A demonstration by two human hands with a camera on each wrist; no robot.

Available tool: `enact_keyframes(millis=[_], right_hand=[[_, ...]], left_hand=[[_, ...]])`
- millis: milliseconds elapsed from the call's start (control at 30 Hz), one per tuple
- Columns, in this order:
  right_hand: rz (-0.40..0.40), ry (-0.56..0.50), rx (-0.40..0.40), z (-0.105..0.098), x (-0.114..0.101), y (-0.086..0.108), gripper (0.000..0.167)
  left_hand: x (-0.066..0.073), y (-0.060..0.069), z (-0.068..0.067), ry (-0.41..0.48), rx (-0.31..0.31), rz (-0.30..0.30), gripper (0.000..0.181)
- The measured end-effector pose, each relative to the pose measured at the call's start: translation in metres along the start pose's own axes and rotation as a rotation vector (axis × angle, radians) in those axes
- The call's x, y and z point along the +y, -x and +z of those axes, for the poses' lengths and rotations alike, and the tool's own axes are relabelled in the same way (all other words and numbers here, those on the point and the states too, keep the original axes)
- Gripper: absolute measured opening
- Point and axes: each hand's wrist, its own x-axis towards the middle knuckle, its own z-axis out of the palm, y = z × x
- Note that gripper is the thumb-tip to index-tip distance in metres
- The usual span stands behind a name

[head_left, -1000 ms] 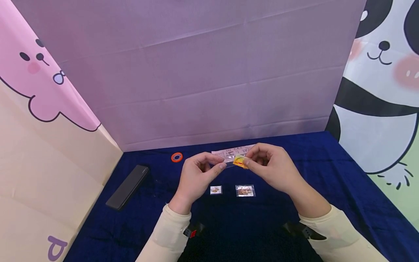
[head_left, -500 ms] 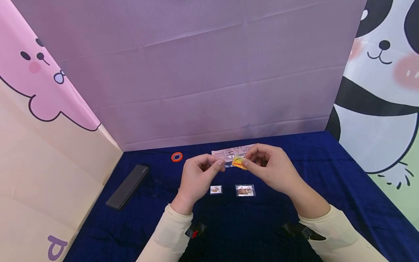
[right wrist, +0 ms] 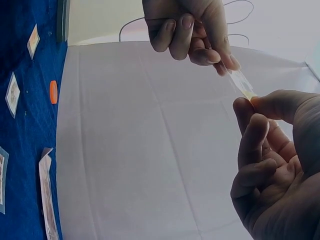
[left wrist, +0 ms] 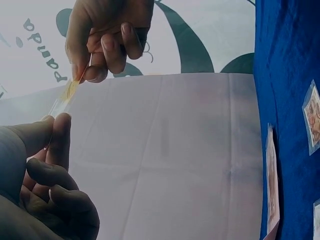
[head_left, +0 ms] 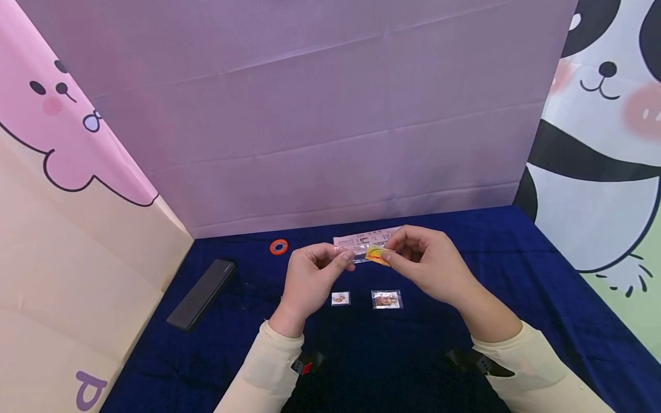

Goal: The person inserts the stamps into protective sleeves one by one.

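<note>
Both hands are raised over the blue cloth, holding a small clear plastic bag [head_left: 360,252] between them. The left hand [head_left: 312,281] pinches the bag's left end between thumb and index finger. A small yellow and orange printed piece [head_left: 376,254] sits at the bag's right end, where the right hand [head_left: 432,265] pinches it with thumb and index finger. In the right wrist view the clear bag [right wrist: 241,83] spans the fingertips of both hands. How far the yellow piece [left wrist: 70,91] lies inside the bag, I cannot tell.
Behind the hands lies a pink printed ticket [head_left: 364,238]. Two small pictures in clear sleeves, a smaller one [head_left: 341,298] and a larger one [head_left: 387,299], lie nearer. An orange tape roll [head_left: 279,247] and a long black case [head_left: 201,295] are on the left.
The left hand has shifted slightly right and its thumb lies higher on the bag. The yellow piece has moved slightly left. Over the last half second almost nothing differs.
</note>
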Motion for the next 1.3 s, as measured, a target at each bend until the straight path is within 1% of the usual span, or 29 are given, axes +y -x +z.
enact_keyframes(millis=[433,667,867,1000,1133,1233,1300], right_hand=[[-0.005,-0.014,0.008,-0.0001,-0.0027,0.0014,0.006],[-0.005,-0.001,0.004,-0.0003,-0.0014,0.0003,0.004],[-0.003,-0.017,-0.006,-0.0009,-0.0025,0.0017,0.005],[0.004,-0.008,0.003,-0.0008,-0.0032,0.0020,0.006],[0.007,0.003,0.012,-0.0006,-0.0034,0.0014,0.006],[0.012,-0.007,0.013,-0.0003,-0.0040,0.0015,0.006],[0.012,-0.017,0.014,0.0002,-0.0043,0.0017,0.006]], left_hand=[[-0.0007,-0.0004,-0.0001,0.001,-0.013,-0.002,0.019],[-0.0001,0.0001,0.0003,0.004,-0.025,0.001,0.016],[0.0007,0.0004,0.0023,0.018,-0.060,0.007,0.012],[-0.0006,0.0007,0.0029,0.027,-0.075,0.016,0.013],[-0.0010,0.0008,0.0027,0.037,-0.076,0.016,0.017],[-0.0011,0.0009,0.0027,0.032,-0.066,0.021,0.019],[-0.0013,0.0008,0.0028,0.027,-0.056,0.037,0.018]])
